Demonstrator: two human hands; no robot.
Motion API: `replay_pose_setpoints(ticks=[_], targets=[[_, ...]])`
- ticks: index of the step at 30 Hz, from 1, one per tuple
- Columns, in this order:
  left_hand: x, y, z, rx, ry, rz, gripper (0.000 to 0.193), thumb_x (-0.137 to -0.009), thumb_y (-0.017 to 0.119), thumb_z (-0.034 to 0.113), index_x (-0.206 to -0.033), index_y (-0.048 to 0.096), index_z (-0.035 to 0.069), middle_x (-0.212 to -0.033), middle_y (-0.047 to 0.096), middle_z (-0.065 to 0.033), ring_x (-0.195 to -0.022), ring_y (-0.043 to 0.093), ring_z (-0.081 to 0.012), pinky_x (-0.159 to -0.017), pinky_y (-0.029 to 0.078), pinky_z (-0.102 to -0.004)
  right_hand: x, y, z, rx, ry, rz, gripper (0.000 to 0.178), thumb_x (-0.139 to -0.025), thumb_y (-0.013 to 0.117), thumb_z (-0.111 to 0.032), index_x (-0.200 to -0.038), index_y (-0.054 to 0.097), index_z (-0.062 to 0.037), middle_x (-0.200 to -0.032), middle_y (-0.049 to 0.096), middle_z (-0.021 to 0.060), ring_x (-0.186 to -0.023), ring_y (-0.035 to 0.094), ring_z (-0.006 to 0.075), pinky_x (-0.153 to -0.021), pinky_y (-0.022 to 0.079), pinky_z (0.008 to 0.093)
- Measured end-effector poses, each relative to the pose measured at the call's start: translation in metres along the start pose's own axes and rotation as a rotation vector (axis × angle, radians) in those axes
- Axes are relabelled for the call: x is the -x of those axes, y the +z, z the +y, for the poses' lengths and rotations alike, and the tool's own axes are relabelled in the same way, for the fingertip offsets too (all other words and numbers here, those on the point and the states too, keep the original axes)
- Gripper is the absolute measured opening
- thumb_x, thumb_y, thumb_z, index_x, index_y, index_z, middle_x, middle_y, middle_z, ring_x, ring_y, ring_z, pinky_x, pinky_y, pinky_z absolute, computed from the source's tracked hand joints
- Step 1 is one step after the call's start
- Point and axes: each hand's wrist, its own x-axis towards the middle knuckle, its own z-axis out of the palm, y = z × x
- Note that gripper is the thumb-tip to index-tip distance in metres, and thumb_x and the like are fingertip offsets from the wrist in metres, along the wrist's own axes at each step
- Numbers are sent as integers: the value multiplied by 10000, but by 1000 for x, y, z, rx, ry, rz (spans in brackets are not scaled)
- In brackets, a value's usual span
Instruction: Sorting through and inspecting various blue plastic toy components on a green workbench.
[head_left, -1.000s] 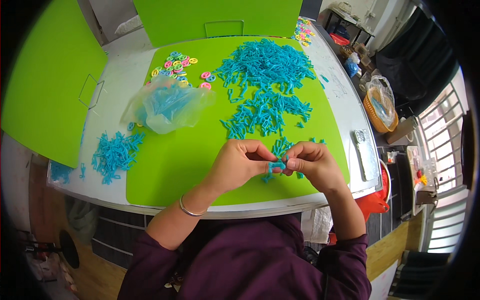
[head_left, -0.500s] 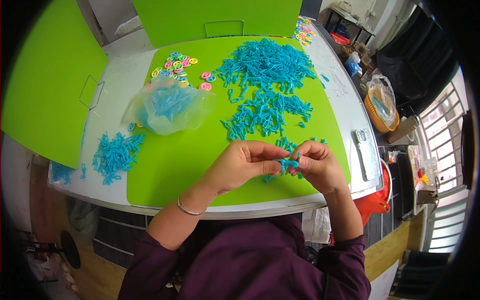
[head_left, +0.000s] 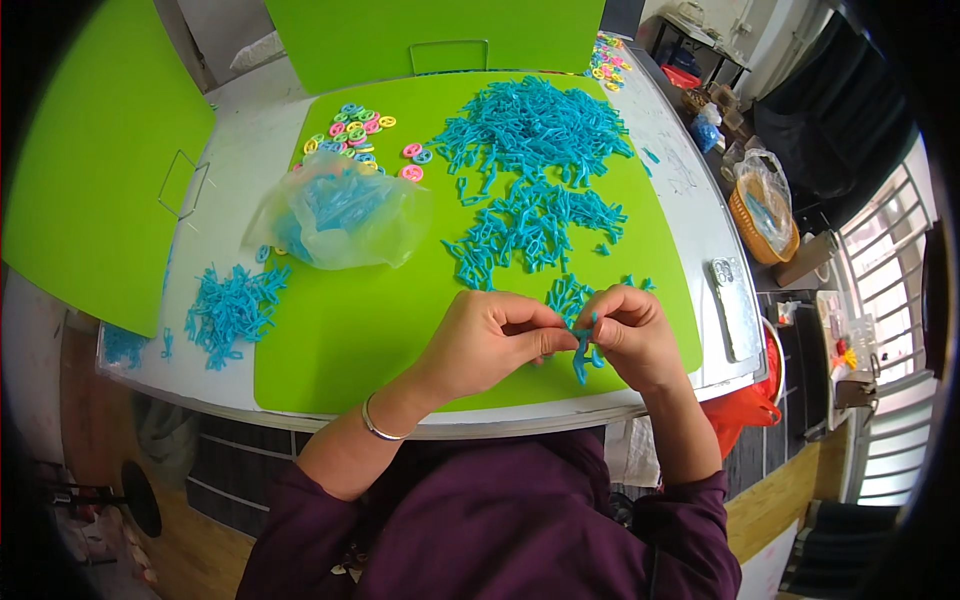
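Near the front edge of the green mat (head_left: 370, 340), my two hands meet with their fingertips almost touching. Small blue plastic clip-like pieces (head_left: 581, 365) hang down between them. My left hand (head_left: 500, 338) pinches these from the left with thumb and forefinger. From the other side my right hand (head_left: 637, 340) is closed in a pinch, with a bit of blue showing at its fingertips. How the pieces join is too small to make out. Just beyond my fingers lie loose blue pieces (head_left: 568, 292) of the same sort, partly hidden by my hands.
Farther back rises a large heap of blue pieces (head_left: 540, 125); a smaller pile (head_left: 232, 310) lies left on the white table (head_left: 240, 130). A clear plastic bag (head_left: 340, 215) of blue pieces sits beside colourful rings (head_left: 350, 130). A phone (head_left: 735, 308) lies at the right edge.
The blue pieces, held level between my fingertips before, now hang downward. My left hand has tilted a little, and my right fingers have shifted slightly.
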Motion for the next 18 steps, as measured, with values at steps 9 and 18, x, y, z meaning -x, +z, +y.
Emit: replay_pose_setpoints(ticks=[9,18], targets=[[-1,-5,-5,-79,-53,13,77,-754,715,71,-747,681,1,-622,622,-22,-519,540,-52,-462,412,-191,0,-5,-2,244,185,-59,133,-785,690,-117,-834,606,-26,-803,635,51,-758,586,117,-687,463,244],[3,8,-13,-65,-4,118,83,-765,702,65,-723,666,3,-599,599,-9,-518,525,-44,-458,402,-191,4,0,6,-75,142,-13,77,-812,664,-91,-809,605,-42,-786,618,12,-723,555,78,-662,439,220]])
